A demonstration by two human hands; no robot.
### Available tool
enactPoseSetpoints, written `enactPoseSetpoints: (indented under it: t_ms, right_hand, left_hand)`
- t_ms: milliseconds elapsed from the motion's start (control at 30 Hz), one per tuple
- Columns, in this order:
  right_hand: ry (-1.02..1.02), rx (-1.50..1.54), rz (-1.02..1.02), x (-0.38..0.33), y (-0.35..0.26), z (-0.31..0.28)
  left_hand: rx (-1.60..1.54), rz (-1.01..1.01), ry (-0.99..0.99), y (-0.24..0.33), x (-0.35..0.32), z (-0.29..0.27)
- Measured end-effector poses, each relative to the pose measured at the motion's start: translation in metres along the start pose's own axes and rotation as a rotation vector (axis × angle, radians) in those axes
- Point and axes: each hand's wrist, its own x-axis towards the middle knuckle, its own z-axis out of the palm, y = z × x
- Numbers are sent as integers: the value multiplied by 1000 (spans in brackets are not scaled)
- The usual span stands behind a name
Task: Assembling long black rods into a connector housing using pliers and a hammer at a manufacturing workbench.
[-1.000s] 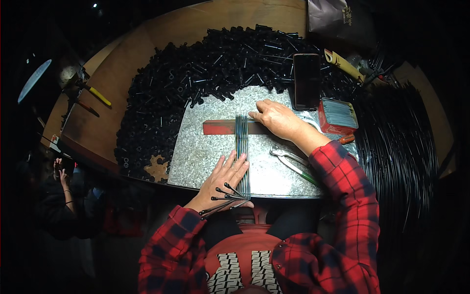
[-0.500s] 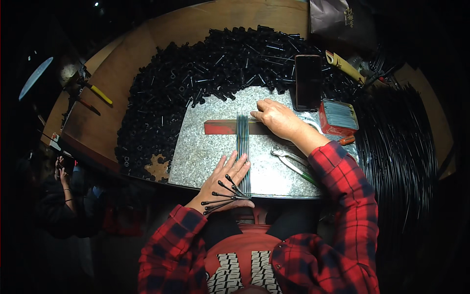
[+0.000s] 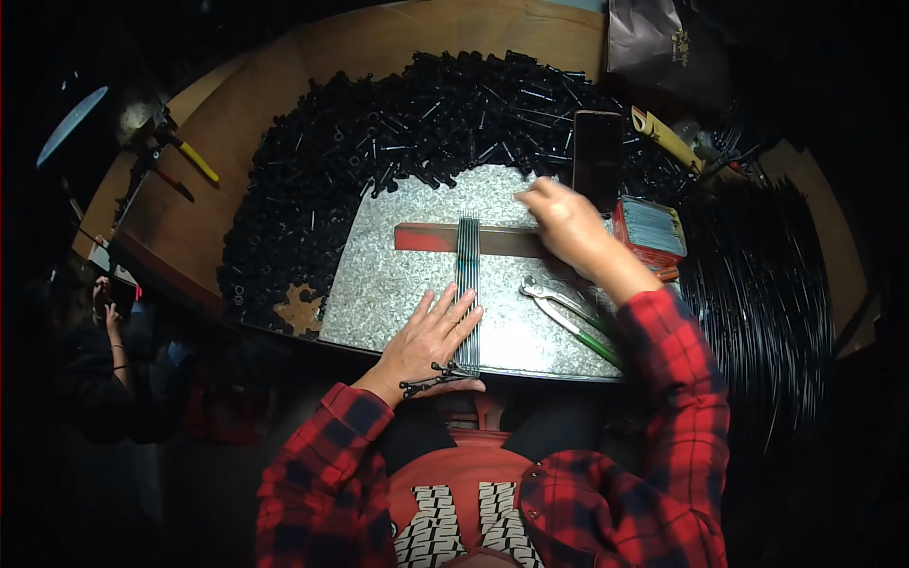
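Head view: a broad heap of small black parts curves along the far and left edges of a speckled grey metal surface. A thick sheaf of long black strands hangs beyond the right edge, and a dark bag sits behind the heap, past the far right corner. The right hand is raised over the right half of the surface, fingers curled and blurred; whether it grasps anything, I cannot tell. The left hand lies spread at the near edge, clenching nothing, its fingers resting on a row of thin dark rods. A dark phone is at the far right corner, and a red tin of thin greyish sticks is by the right edge. A red and dark bar lies left to right across the surface; the rods cross over it, running to the near edge. Pliers with a green handle slant toward the near right corner. Small black knobbed ends fan out beside the left wrist, over the near edge
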Motion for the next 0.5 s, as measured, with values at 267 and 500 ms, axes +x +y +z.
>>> enactPoseSetpoints:
  t_ms: [267, 500]
  right_hand:
    - [-352, -575, 463, -75, 97, -107]
    - [-504, -617, 500, -99, 100, -104]
  left_hand:
    - [107, 42, 30, -4, 0, 5]
    - [10, -1, 30, 1, -3, 0]
